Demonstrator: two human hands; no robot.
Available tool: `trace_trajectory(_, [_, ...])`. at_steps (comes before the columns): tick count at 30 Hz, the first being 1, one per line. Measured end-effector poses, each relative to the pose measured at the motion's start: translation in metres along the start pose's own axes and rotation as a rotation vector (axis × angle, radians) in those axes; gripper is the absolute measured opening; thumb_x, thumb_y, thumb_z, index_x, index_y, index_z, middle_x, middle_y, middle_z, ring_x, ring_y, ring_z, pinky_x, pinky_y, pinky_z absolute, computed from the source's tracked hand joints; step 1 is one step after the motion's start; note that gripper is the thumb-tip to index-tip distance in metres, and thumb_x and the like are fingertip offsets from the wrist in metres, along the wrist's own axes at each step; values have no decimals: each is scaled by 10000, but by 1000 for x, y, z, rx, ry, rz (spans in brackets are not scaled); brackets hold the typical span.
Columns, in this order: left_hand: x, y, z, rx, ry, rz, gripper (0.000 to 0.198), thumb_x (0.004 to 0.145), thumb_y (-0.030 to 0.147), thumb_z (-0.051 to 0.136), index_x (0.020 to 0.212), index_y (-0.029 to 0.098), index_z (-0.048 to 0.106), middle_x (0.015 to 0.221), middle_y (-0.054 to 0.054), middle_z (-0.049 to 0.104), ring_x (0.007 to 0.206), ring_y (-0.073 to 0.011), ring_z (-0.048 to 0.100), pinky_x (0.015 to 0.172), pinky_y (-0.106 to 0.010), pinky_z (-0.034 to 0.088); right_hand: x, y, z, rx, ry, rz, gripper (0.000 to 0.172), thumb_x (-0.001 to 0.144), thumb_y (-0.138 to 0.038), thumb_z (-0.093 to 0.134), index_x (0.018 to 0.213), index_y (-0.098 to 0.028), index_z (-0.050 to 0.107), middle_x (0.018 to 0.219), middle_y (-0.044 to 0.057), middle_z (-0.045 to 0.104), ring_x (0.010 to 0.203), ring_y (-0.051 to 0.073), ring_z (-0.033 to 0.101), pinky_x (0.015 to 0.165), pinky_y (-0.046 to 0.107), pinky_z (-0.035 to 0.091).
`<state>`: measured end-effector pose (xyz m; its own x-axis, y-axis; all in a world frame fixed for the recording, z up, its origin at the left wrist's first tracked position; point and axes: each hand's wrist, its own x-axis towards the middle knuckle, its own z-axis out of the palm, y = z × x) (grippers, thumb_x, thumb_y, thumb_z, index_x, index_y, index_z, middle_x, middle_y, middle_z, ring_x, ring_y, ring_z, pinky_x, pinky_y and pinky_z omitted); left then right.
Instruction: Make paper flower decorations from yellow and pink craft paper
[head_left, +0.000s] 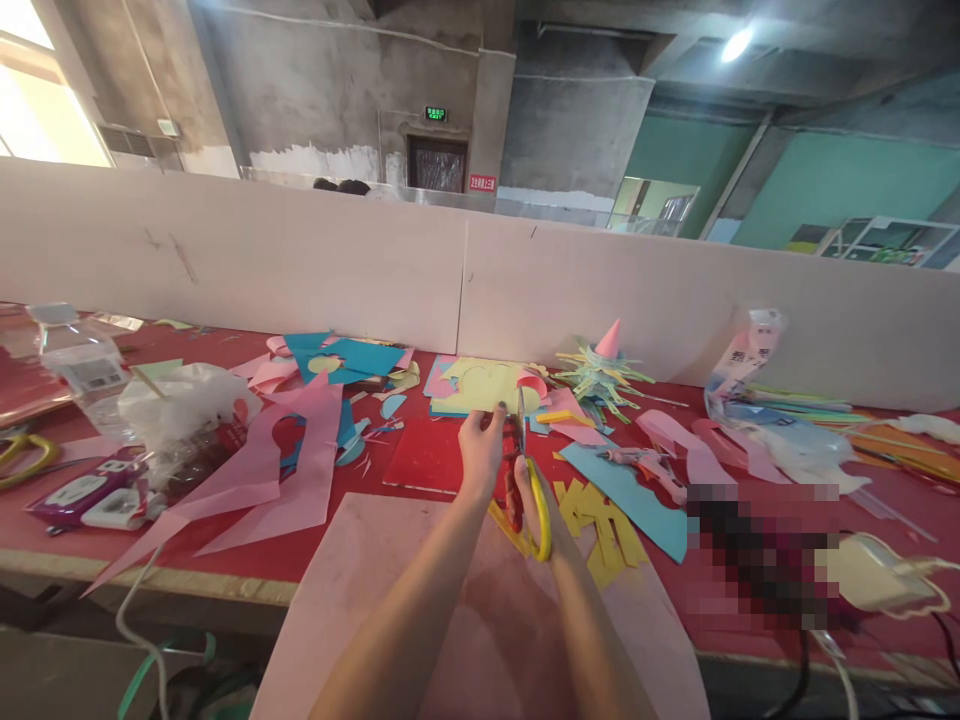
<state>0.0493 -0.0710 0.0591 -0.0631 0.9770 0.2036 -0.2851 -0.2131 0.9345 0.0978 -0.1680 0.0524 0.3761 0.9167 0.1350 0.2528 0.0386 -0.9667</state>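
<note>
Yellow-handled scissors [541, 515] are gripped in my right hand [529, 490], their blades pointing away from me. Close by on the left, my left hand [481, 445] is closed with thumb and fingers together, near a dark red patterned piece [512, 475] that hangs between the hands. What exactly its fingertips pinch is too small to tell. Beyond both hands lies a pale yellow sheet [484, 385] with curved outlines on it. A red sheet [424, 455] is flat on the table left of my left hand. Yellow strips [604, 525] lie to the right of the scissors.
Pink cut paper [300, 450], a plastic bag [184, 405] and a bottle [75, 355] are at left. A straw bundle with a pink cone [609, 340], blue sheet [626, 495] and glue gun [649, 468] are at right. A pale partition [360, 270] runs behind.
</note>
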Motion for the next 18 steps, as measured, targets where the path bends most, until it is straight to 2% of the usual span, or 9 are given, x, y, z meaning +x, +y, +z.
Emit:
trace_trajectory(7, [1,-4,-1,35,-26,26,301,740,428,584,731,129,620,713,-60,658,720,-190,637,644,-288,502,2,9,0,96,-63,46,516,747,-721,345,619,-221,373,411,-70,368,341,87,359,369,215,307])
trace_trajectory(12, [0,0,0,14,-50,1,251,752,381,569,727,134,604,728,-66,666,696,-186,644,631,-283,502,3,4,-1,74,-43,33,527,718,-743,360,617,-225,363,405,-70,364,349,91,368,361,211,291])
trace_trajectory(18, [-2,1,1,39,-23,19,260,753,393,567,750,138,620,738,-56,669,722,-179,637,640,-264,488,1,2,0,60,-43,53,493,764,-698,346,639,-221,363,412,-76,354,344,81,358,349,196,280])
